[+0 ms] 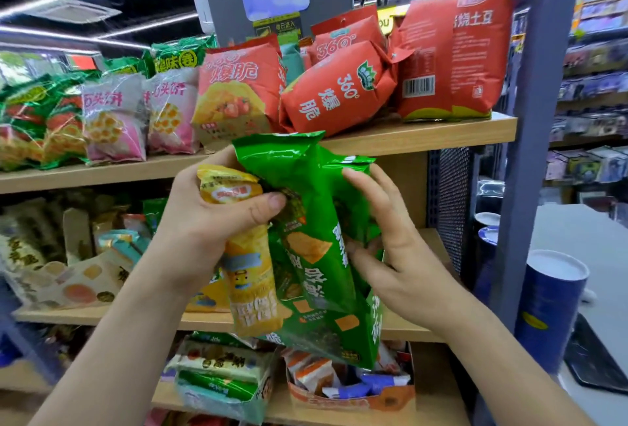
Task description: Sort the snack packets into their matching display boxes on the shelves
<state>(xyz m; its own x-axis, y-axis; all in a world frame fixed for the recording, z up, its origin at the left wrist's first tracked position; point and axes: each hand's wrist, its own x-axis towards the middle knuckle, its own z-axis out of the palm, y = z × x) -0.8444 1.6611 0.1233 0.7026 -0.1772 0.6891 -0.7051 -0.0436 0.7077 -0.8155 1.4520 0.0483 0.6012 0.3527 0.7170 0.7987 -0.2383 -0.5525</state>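
Note:
My left hand grips a bunch of snack packets by their upper ends: a yellow packet and several green packets hanging down in front of the shelves. My right hand touches the right side of the green packets, fingers spread and partly tucked between them. Behind, the top shelf carries red packets, pink packets and green-and-red packets.
The middle shelf holds display boxes of cream and yellow snacks. Below stand a green box and an orange box of small packets. A grey upright post and a blue cylinder stand to the right.

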